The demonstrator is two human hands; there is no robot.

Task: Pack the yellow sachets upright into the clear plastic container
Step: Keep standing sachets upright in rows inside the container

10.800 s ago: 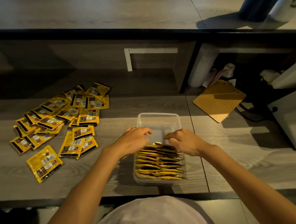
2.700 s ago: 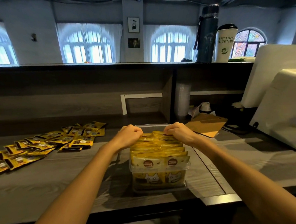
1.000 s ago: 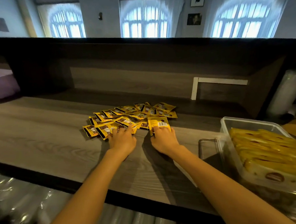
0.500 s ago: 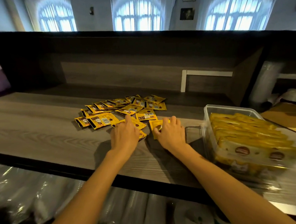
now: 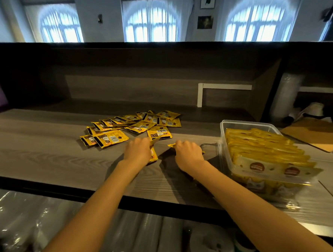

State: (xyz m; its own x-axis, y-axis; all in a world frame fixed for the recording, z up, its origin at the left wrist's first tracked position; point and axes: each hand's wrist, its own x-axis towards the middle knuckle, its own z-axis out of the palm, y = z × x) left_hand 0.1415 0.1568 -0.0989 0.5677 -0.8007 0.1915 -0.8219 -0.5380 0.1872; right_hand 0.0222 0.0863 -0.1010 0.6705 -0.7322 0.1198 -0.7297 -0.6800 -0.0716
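Note:
Several yellow sachets [image 5: 134, 125] lie loose in a pile on the wooden counter, left of centre. My left hand [image 5: 138, 153] holds a few sachets [image 5: 154, 155] just in front of the pile, fingers curled over them. My right hand [image 5: 188, 153] grips another yellow sachet [image 5: 171, 145], whose corner sticks out at the fingers. The clear plastic container [image 5: 223, 130] stands to the right of both hands, filled with a row of upright yellow sachets [image 5: 264, 149].
A wooden clipboard [image 5: 316, 136] lies behind the container at the right. A white bracket [image 5: 200, 96] stands on the shelf behind the pile. Plastic-wrapped rolls [image 5: 129, 241] sit below the counter's front edge [image 5: 68, 192].
Both hands have drawn back from the pile toward me and the container, each taking sachets along. The view has shifted slightly left.

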